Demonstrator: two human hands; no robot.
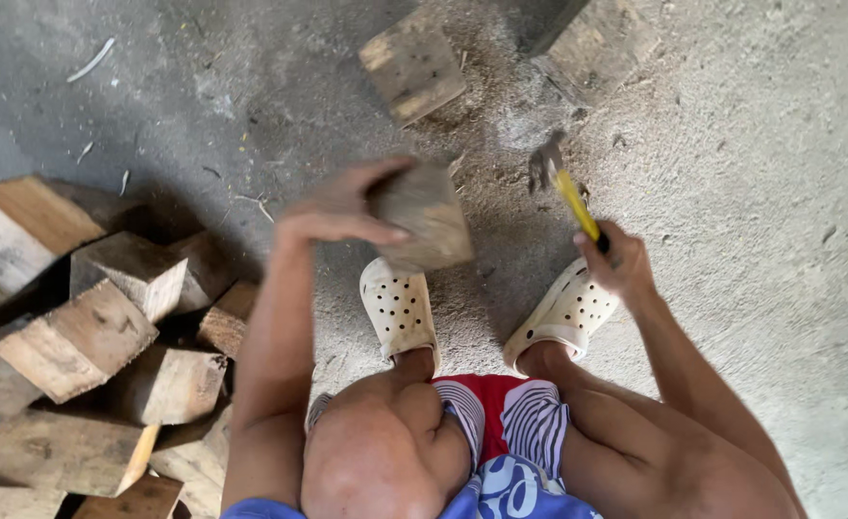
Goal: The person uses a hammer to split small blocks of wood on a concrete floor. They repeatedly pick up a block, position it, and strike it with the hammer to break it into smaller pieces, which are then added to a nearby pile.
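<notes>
A pile of cut wood blocks [87,336] lies on the floor at the left. Next to it, the left hand [342,207] grips a gray wood block [426,216], fingers wrapped over its top, holding it up above the 2 cream clogs [400,308]. Farther right, the right hand [616,259] is closed tight around the yellow handle of a hammer [563,183], its blurry head pointing up. 2 more blocks [412,67] sit on the dusty concrete floor [751,192] beyond.

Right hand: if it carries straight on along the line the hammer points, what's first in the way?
Likely the wooden block at the top edge: the right hand aims its yellow-handled hammer up-left toward it, with only dusty floor between. Depth is unclear.
</notes>
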